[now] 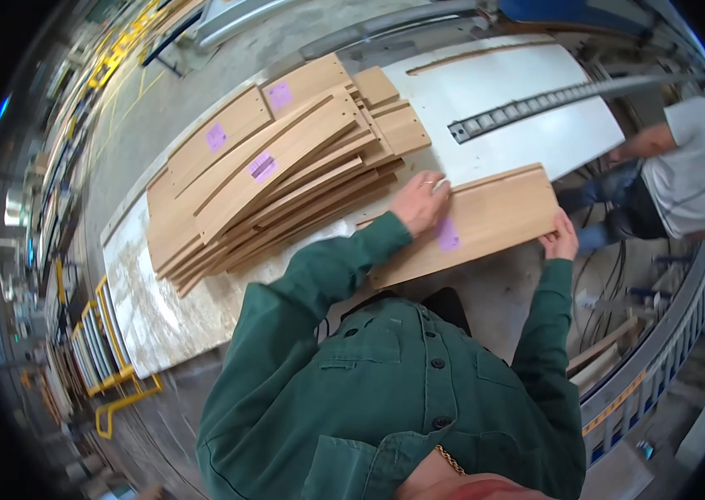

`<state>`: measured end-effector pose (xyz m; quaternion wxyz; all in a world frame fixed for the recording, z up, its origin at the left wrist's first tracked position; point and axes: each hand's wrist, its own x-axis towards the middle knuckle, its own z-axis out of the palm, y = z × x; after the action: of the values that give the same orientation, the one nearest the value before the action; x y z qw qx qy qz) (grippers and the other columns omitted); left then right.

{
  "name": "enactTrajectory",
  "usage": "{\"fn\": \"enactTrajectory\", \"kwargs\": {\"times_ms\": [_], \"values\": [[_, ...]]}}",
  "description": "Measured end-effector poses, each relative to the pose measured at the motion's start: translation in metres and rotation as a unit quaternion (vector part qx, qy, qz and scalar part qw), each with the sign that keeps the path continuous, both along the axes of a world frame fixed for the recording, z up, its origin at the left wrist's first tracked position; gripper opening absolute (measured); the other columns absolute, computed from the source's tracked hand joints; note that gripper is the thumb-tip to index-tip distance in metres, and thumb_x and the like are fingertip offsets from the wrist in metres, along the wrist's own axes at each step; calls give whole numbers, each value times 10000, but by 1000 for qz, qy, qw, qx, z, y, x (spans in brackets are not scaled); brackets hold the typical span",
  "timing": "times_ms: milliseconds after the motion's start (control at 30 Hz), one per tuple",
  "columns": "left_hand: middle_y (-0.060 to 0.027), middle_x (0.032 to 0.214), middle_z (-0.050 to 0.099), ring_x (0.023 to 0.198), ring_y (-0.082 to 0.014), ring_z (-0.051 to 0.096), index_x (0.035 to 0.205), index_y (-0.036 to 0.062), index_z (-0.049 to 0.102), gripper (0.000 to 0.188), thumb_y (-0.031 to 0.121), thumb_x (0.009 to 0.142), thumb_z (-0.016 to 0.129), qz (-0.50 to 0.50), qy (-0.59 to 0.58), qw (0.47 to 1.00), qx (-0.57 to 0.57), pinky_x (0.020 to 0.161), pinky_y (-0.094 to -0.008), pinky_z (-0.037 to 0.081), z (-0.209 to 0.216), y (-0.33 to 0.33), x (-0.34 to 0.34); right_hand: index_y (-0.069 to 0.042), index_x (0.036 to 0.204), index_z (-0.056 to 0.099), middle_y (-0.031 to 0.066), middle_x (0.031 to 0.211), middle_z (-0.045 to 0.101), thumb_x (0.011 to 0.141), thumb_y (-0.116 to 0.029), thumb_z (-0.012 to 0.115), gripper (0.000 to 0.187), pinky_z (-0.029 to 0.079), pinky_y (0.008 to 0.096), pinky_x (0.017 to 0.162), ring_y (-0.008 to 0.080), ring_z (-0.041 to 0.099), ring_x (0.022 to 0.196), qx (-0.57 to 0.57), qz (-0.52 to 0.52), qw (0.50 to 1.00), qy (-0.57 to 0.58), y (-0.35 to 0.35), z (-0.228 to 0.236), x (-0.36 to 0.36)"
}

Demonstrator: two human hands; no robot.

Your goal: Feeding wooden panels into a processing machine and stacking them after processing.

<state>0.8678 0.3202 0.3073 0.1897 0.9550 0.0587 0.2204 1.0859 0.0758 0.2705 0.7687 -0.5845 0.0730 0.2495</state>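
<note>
A flat wooden board (498, 215) with a groove along its far edge and a purple label (447, 235) lies in front of me, partly past the table's near edge. My right hand (563, 239) grips its right end, fingers closed around the near corner. My left hand (422, 202) is over the board's left part, beside the label. Its fingers are curled together at the far edge; what they hold, if anything, is too small to make out. To the left, similar wooden boards (227, 179) lie in an uneven stack, some with purple labels.
The boards lie on a white table (536, 79). A slotted rail (527, 112) crosses its right part. At the right, a person in a white shirt (694, 171) stands near a curved roller conveyor (661, 358). A yellow-framed roller rack (102, 337) stands at the left.
</note>
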Motion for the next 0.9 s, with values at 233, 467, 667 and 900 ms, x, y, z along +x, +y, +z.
{"fn": "enactTrajectory", "kwargs": {"times_ms": [233, 467, 667, 900], "values": [[-149, 1170, 395, 1114, -339, 340, 1134, 50, 407, 470, 91, 679, 514, 158, 153, 974, 59, 938, -408, 294, -44, 43, 85, -55, 1133, 464, 105, 1038, 540, 820, -190, 500, 342, 478, 355, 701, 248, 539, 918, 0, 35, 998, -56, -6, 22, 142], [-160, 1201, 393, 1134, -320, 333, 1163, 68, 418, 371, 232, 831, 448, 413, -149, 898, 18, 953, -383, 280, -115, 47, 84, -47, 1112, 488, 82, 972, 555, 808, -206, 523, 345, 469, 304, 647, 185, 549, 791, -3, 157, 986, -46, 39, 39, 210], [-184, 1207, 402, 1125, -295, 379, 1164, 4, 422, 481, 368, 851, 400, 287, -71, 855, -426, 942, -338, 301, -29, -13, 94, -37, 1116, 487, 106, 1041, 536, 807, -190, 524, 346, 483, 329, 704, 192, 545, 892, 12, 127, 990, -59, 42, 56, 311], [-241, 1285, 217, 1182, -341, 267, 1255, -34, 234, 704, 205, 724, 630, 381, -161, 880, -232, 948, -363, 274, 32, -54, 129, -12, 1030, 517, 93, 1008, 559, 797, -163, 516, 277, 440, 343, 800, 217, 533, 925, 89, 158, 983, -6, 74, 11, 403]]}}
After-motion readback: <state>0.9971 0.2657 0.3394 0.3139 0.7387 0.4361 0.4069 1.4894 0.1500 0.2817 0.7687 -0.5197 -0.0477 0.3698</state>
